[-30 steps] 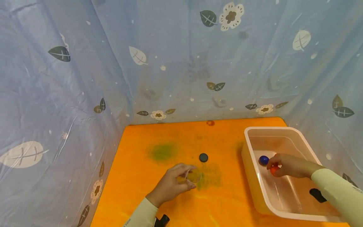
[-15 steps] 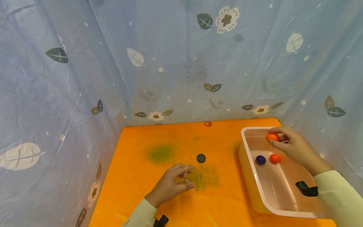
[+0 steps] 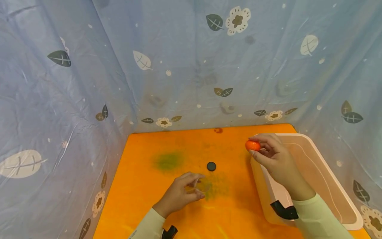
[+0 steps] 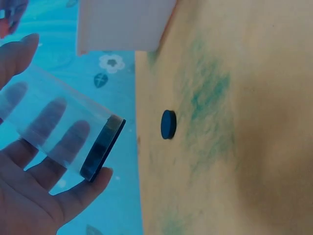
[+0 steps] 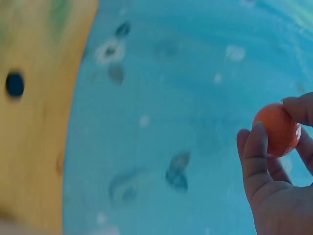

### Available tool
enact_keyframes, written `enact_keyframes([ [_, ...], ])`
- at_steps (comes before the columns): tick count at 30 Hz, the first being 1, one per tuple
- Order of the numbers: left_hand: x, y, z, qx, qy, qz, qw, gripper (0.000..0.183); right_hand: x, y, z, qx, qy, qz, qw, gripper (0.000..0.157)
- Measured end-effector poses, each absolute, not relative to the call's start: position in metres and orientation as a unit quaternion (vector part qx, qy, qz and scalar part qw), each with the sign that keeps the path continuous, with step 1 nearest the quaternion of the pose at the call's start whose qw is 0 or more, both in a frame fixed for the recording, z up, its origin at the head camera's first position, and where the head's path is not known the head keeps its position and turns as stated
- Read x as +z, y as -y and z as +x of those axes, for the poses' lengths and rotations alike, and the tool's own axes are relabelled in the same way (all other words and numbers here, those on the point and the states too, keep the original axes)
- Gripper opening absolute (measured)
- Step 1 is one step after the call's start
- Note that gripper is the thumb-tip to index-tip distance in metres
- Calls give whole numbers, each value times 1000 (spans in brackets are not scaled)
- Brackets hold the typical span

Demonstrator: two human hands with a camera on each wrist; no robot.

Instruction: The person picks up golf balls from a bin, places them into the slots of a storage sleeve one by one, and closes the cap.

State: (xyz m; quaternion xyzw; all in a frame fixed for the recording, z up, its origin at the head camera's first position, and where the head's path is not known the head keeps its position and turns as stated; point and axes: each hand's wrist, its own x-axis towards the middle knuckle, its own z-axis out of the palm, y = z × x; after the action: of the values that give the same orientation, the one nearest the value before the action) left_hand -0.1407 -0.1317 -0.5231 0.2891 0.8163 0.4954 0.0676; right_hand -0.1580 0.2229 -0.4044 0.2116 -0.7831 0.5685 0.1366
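My left hand (image 3: 180, 193) holds a clear plastic cylinder (image 4: 66, 117) with a black base, its fingers wrapped around the side. In the head view the open mouth of the cylinder faces up. My right hand (image 3: 282, 166) pinches an orange ball (image 3: 252, 145) between thumb and fingers, over the left rim of the tub. The right wrist view shows the same orange ball (image 5: 277, 129) at the fingertips. On the table, beyond the cylinder, lies a small black disc (image 3: 211, 166), like a lid. Whether the cylinder holds anything I cannot tell.
A pale pink tub (image 3: 316, 179) stands at the right of the orange table (image 3: 143, 199); my right hand and arm hide part of its inside. Patterned blue curtains (image 3: 179, 73) enclose the table at the back and sides. Green stains (image 3: 168, 161) mark the tabletop.
My right hand has lifted the orange ball out of the tub and moved left to its rim. A blue ball and a red ball seen inside are now hidden. The left hand stays put.
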Motion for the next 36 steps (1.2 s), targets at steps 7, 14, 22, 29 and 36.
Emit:
enact_keyframes([
  [7, -526, 127, -143, 494, -819, 282, 72, 53, -419, -172, -145, 624, 721, 284, 105, 42],
  [14, -529, 126, -144, 504, -813, 284, 68, 59, -447, -137, -135, 583, 748, 302, 95, 35],
  [22, -532, 124, -144, 516, -806, 281, 73, 57, -473, -125, -130, 567, 766, 294, 76, 33],
  [29, -532, 125, -144, 519, -804, 282, 68, 52, -482, -119, -127, 570, 759, 310, 57, 34],
  [36, -532, 126, -146, 516, -804, 289, 62, 52, -484, -117, -127, 565, 761, 313, 58, 36],
])
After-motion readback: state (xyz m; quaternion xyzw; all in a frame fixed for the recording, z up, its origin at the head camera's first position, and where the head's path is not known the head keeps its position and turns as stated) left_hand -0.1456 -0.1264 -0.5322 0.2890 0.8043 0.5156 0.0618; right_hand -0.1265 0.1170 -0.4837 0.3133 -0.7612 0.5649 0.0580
